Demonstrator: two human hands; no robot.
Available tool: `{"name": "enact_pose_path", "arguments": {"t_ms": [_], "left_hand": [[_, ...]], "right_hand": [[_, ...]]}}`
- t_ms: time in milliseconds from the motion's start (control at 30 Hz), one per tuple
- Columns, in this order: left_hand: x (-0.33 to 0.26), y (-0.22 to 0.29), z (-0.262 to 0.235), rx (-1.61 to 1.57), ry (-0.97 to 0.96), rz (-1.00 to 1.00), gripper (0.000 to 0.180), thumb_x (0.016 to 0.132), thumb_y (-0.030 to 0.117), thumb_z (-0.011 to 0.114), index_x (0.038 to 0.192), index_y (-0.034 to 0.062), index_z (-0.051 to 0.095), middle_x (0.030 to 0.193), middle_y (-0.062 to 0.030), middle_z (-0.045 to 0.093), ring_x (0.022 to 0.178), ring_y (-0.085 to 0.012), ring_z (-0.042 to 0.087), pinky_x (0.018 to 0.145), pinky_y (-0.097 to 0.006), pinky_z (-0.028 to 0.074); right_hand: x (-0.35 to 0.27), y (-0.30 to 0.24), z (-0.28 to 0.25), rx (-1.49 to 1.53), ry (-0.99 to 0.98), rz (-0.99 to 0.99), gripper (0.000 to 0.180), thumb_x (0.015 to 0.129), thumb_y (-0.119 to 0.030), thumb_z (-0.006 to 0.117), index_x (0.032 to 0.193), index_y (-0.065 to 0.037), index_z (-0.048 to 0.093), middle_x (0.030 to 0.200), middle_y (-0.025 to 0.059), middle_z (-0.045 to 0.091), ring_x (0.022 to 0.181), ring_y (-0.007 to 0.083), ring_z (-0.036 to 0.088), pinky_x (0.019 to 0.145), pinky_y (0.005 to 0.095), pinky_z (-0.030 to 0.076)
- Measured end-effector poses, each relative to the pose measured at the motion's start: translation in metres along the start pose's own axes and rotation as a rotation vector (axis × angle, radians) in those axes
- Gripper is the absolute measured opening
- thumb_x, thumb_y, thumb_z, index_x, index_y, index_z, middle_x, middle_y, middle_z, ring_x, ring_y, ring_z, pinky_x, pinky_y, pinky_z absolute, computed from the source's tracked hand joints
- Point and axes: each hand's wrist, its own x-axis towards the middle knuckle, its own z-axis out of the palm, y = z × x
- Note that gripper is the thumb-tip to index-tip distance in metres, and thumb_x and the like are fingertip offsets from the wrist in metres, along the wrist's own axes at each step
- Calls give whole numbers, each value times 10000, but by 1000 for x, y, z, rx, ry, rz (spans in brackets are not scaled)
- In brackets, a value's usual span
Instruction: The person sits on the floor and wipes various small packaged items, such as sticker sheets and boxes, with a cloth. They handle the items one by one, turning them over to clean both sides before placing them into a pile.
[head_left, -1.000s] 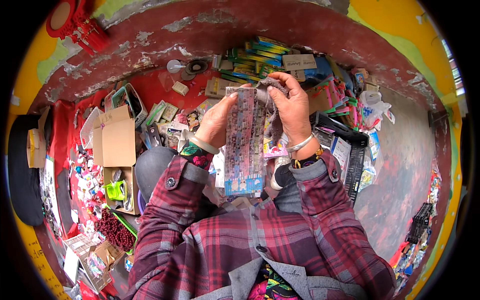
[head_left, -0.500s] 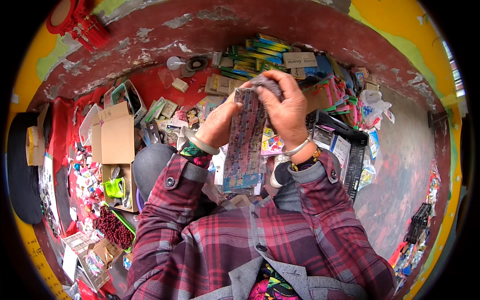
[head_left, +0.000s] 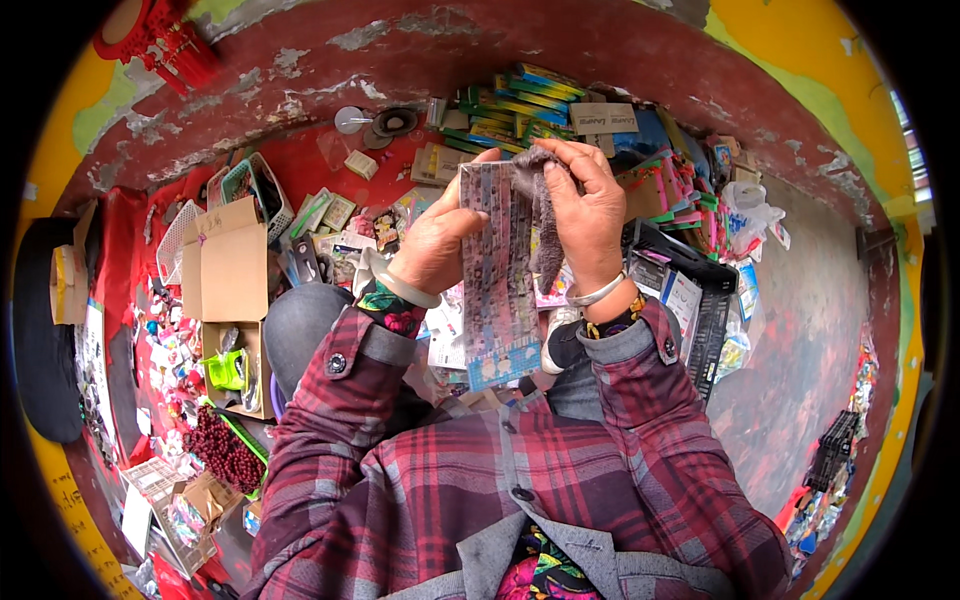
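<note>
My left hand (head_left: 440, 237) grips the left side of a long, flat, clear-wrapped pack (head_left: 495, 275) with rows of small patterned strips and a light blue end. The pack hangs upright in front of me, its blue end lowest. In my right hand (head_left: 588, 215) a grey-brown cloth (head_left: 547, 225) is pinched between thumb and fingers, against the pack's upper right edge. Part of the cloth dangles beside the pack. What is inside the wrap is too small to make out.
An open cardboard box (head_left: 228, 270) with a bright green item stands at left, near dark red beads (head_left: 225, 450). A black plastic crate (head_left: 712, 320) lies at right. Against the wall are stacked yellow-green boxes (head_left: 520, 105). White baskets (head_left: 265, 195) and scattered small goods surround me.
The cloth, bunched at the pack's top half a second ago, now hangs lower along its right edge. The pack's lower end has swung slightly right.
</note>
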Motion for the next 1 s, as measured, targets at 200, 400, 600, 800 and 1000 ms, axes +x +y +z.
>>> {"name": "enact_pose_path", "arguments": {"t_ms": [200, 400, 600, 800, 1000], "left_hand": [[5, -3, -7, 48, 74, 43, 646, 805, -26, 375, 1427, 70, 230, 1290, -113, 459, 1131, -219, 494, 959, -361, 402], [4, 3, -14, 117, 173, 13, 659, 791, -32, 374, 1426, 83, 240, 1237, -110, 491, 1091, -217, 515, 918, -366, 433], [5, -12, -22, 320, 252, 45, 700, 798, -55, 354, 1451, 114, 167, 1278, -91, 443, 1054, -171, 507, 899, -317, 433], [4, -13, -10, 383, 264, 59, 725, 802, -85, 330, 1463, 132, 127, 1305, -87, 422, 1090, -158, 485, 922, -288, 409], [8, -17, -9, 407, 309, 112, 679, 889, -45, 433, 1461, 138, 115, 1309, -103, 426, 1123, -183, 487, 948, -300, 400]], "right_hand": [[7, -4, -2, -489, -4, -433, 178, 771, -30, 625, 941, -65, 662, 952, 103, 598, 892, 272, 577, 791, 334, 463], [17, 14, -26, -492, -42, 83, 136, 827, -33, 562, 944, -29, 632, 829, 123, 622, 745, 296, 619, 675, 342, 499], [8, 46, -18, 928, -231, 741, 184, 876, -35, 537, 1046, 34, 552, 937, 85, 620, 830, 161, 622, 731, 300, 522], [-1, 5, 2, 1067, -500, 751, 383, 868, -64, 528, 1239, 19, 481, 1082, 62, 592, 978, 142, 576, 857, 273, 470], [-11, 3, 16, 981, -458, 599, 517, 819, 14, 555, 1314, 36, 409, 1156, 53, 555, 993, 110, 555, 886, 250, 439]]}}
